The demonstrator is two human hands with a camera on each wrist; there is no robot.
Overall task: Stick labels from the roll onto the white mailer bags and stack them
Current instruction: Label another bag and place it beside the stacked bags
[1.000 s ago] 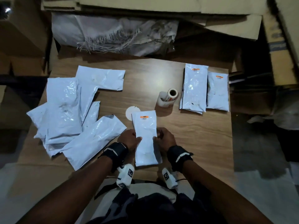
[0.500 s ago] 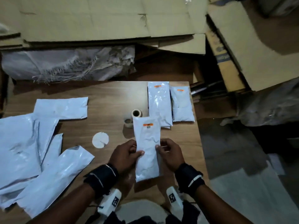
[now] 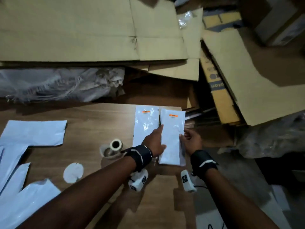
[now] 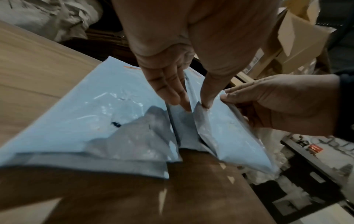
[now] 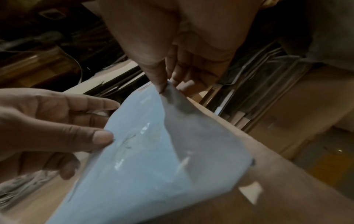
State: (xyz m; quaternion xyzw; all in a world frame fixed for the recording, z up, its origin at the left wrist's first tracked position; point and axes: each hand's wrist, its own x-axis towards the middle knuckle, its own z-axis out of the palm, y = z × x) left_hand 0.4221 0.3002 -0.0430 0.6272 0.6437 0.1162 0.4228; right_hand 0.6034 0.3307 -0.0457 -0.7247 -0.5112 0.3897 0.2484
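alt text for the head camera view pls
Both hands, left hand and right hand, hold a labelled mailer bag at the table's far right corner, beside another labelled bag. A label roll and unlabelled bags lie left.

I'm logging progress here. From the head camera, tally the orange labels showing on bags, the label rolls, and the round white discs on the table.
Orange labels: 2
Label rolls: 1
Round white discs: 1
Total: 4

A wooden table (image 3: 102, 123) carries white mailer bags (image 3: 31, 134), a label roll (image 3: 114, 146) and a round paper disc (image 3: 73, 172).
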